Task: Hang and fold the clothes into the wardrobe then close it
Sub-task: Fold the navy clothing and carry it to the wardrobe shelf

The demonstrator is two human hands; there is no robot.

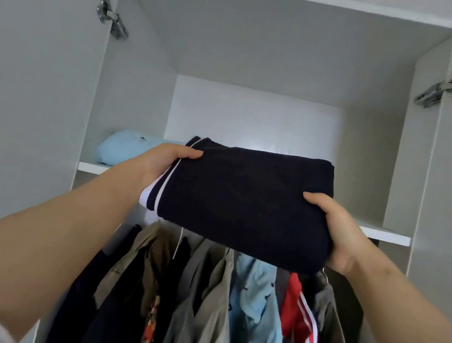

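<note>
Navy folded garment point(246, 201), white-striped trim at its left end, gripped by both hands: left hand point(164, 165) clasps the striped edge, right hand point(336, 235) clasps the near right corner, thumbs on top. Held level, just in front of the white shelf point(387, 235). Step: stowing folded clothes. Next likely needs a forward slide onto the shelf, beside the light-blue folded garment point(124, 148). Hanging shirts point(240, 308) below; grey wardrobe doors point(25, 77) open.

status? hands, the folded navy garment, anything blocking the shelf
Left hand, right hand: both gripping folded dark navy garment with white-striped trim. Held at white wardrobe shelf, not yet set down. Folded light blue garment occupies shelf's left end.
</note>
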